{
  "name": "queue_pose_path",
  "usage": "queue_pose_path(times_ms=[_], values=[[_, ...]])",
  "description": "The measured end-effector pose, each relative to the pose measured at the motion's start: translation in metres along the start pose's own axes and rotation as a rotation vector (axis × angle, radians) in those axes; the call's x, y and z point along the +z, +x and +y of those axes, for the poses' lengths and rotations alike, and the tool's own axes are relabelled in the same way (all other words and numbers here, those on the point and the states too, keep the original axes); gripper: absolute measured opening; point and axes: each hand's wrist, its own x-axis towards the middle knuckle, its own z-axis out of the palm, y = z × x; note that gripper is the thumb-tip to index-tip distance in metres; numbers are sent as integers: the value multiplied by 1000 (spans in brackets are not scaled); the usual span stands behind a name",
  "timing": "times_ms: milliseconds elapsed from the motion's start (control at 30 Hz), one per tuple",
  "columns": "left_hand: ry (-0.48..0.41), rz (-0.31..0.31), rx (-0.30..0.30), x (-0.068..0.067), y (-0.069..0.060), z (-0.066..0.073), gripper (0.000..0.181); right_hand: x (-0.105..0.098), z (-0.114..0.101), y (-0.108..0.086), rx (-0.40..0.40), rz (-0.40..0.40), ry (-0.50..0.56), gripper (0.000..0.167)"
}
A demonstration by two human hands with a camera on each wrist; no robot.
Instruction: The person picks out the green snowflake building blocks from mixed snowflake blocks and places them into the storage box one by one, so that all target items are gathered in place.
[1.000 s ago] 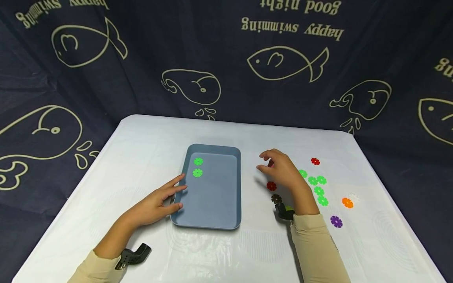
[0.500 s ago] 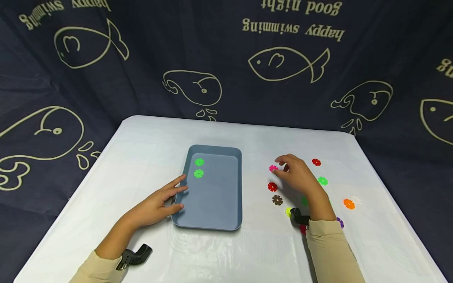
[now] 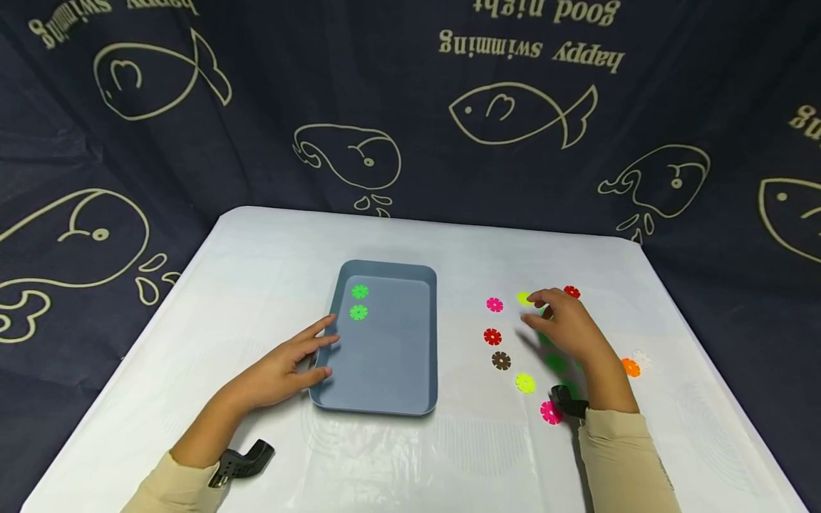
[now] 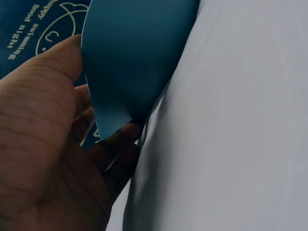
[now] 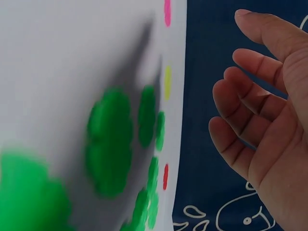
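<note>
My left hand [image 3: 276,374] rests at the left side of a grey-blue tray [image 3: 431,342], fingers spread and nearly straight over its rim. In the left wrist view, the tray wall [image 4: 134,57] stands beside the thumb and fingertips. Two green notched discs, an upper one [image 3: 360,292] and a lower one [image 3: 358,312], lie inside the tray. My right hand [image 3: 567,328] hovers above the loose discs, its fingers loosely bent and holding nothing. Near its fingertips lies a yellow disc [image 3: 524,298]. Several green discs [image 5: 109,142] lie below the hand, partly hidden in the head view.
Right of the tray lie a pink disc [image 3: 494,305], a red disc [image 3: 492,336], a brown disc [image 3: 501,360] and another yellow disc [image 3: 525,383]. Further right are an orange disc [image 3: 631,367] and a white disc [image 3: 642,358]. A dark fish-printed cloth [image 3: 410,85] hangs behind the table.
My right hand has moved to the right, away from the tray, uncovering the pink and upper yellow discs. My left hand and the tray have stayed put.
</note>
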Motion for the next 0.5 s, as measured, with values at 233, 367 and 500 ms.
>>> queue_pose_path(times_ms=[233,367,500], values=[[-1,-4,0,0,0,0,61,-2,15,-10,19,-7,-33,39],[1,-3,-2,0,0,0,61,-3,20,-15,44,-18,-44,38],[0,-1,-4,-1,0,1,61,-3,24,-18,58,-41,-23,39]])
